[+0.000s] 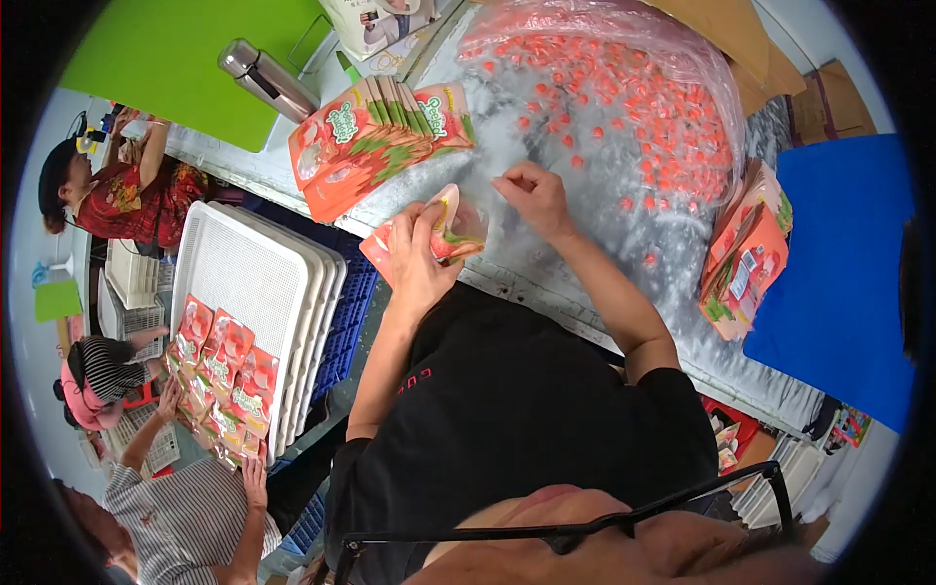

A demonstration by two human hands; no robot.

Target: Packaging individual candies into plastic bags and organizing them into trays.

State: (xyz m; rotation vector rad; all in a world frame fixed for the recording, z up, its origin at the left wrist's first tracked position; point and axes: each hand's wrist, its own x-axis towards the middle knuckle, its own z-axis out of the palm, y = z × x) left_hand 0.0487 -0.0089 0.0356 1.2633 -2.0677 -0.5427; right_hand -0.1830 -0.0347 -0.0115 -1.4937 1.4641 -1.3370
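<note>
My left hand (pixel 419 249) is closed around a red and pink printed pouch (pixel 458 232), whose mouth gapes toward the right. Just beyond that mouth, my right hand (pixel 536 203) hovers over the table with thumb and fingers pinched together. Whatever may be between those fingertips is too small to make out. A fanned stack of similar pouches (pixel 366 141) lies on the table past my left hand. To the right, small red wrapped pieces (pixel 673 136) are heaped, with loose ones scattered toward my right hand.
Clear plastic sheeting (pixel 717 73) surrounds the heap. More pouches (pixel 746 253) lie at right beside a blue panel (pixel 829 263). A steel flask (pixel 268 80) stands at the far left. Stacked white trays (pixel 244 258) carry pouches; a co-worker's hands (pixel 253 480) touch them.
</note>
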